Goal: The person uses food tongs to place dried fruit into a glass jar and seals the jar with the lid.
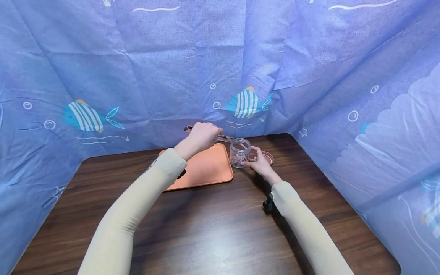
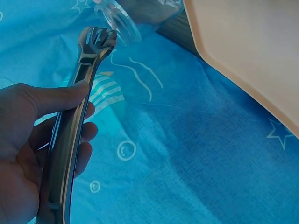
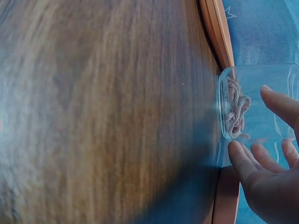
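My left hand (image 1: 203, 138) grips metal serving tongs (image 2: 70, 135), thumb on one side and fingers curled round the other. The toothed tip of the tongs is at the mouth of a clear, wide-mouthed jar (image 1: 239, 152); whether it reaches inside, I cannot tell. My right hand (image 1: 258, 163) holds the jar from its right side, thumb and fingers spread round the wall. Inside the jar, thin pale brownish strands (image 3: 237, 108) lie heaped on the bottom. The jar stands upright on the table, close to the right edge of an orange tray (image 1: 209, 168).
A round lid with a pinkish rim (image 1: 269, 157) lies on the table behind my right hand. The dark wooden table (image 1: 213, 229) stretches towards me. A blue curtain with fish prints (image 1: 192, 76) hangs along the table's far and right sides.
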Demonstrator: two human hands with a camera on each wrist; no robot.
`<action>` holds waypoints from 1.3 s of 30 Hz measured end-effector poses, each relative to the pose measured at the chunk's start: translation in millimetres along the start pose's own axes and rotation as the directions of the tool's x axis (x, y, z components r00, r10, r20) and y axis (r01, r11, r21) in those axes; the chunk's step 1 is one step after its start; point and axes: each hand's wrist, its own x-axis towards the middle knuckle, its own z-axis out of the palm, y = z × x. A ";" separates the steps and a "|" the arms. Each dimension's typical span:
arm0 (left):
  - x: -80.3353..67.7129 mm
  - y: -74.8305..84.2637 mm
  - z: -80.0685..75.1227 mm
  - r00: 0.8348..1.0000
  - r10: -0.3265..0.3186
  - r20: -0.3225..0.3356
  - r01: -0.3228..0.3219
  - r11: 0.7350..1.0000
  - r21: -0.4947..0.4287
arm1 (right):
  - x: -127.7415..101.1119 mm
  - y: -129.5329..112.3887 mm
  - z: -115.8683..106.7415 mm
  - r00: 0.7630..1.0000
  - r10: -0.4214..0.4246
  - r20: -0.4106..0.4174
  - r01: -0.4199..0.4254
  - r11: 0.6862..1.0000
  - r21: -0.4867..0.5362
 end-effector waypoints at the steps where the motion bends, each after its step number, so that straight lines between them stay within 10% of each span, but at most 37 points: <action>1: 0.4 0.6 -0.2 1.000 0.001 -0.001 -0.001 1.000 0.005 | 0.3 0.2 -0.3 1.000 -0.001 0.002 0.001 1.000 -0.002; 26: -11.3 -16.6 -8.5 0.997 -0.079 0.007 0.079 0.983 -0.166 | -11.2 -19.7 -2.0 0.999 0.038 0.033 -0.038 0.999 -0.006; 39: -72.1 -75.0 -2.3 0.956 -0.292 -0.019 0.250 0.848 -0.466 | -3.8 -3.1 -0.5 1.000 0.031 0.005 -0.031 0.999 -0.014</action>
